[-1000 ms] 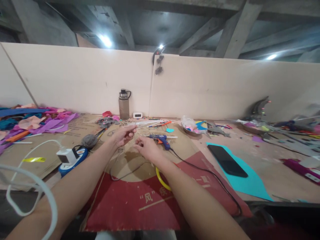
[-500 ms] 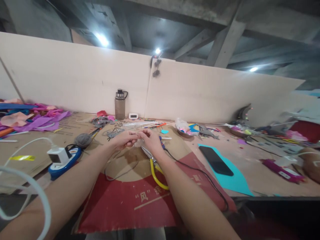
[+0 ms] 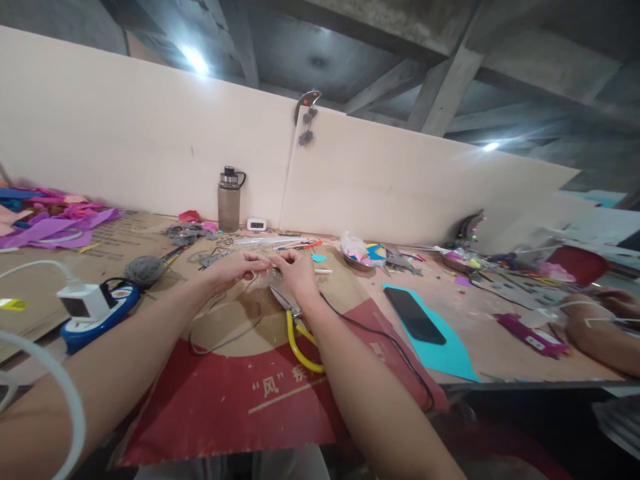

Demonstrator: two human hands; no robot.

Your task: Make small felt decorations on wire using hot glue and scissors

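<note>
My left hand (image 3: 239, 271) and my right hand (image 3: 297, 275) meet over a cardboard sheet (image 3: 230, 413), fingertips pinched close together. Whatever they pinch is too small to make out. Just below my right hand lie scissors (image 3: 295, 333) with yellow handles, partly covered by my right wrist. A thin grey strand (image 3: 225, 347) curves in a loop over the cardboard beneath my left hand. Beyond the fingers are a white stick (image 3: 323, 271) and a small turquoise paper piece (image 3: 319, 258).
To the left are a grey yarn ball (image 3: 144, 269) and a blue power strip (image 3: 100, 320) with a white plug. A phone (image 3: 415, 316) rests on turquoise sheet material (image 3: 457, 363) at right. A bottle (image 3: 229, 203) stands behind. Another person's arm (image 3: 600, 333) reaches in at far right.
The view has turned slightly right, so things sit further left. My left fingers look straighter, with both hands still close together. More of the other person's arm shows.
</note>
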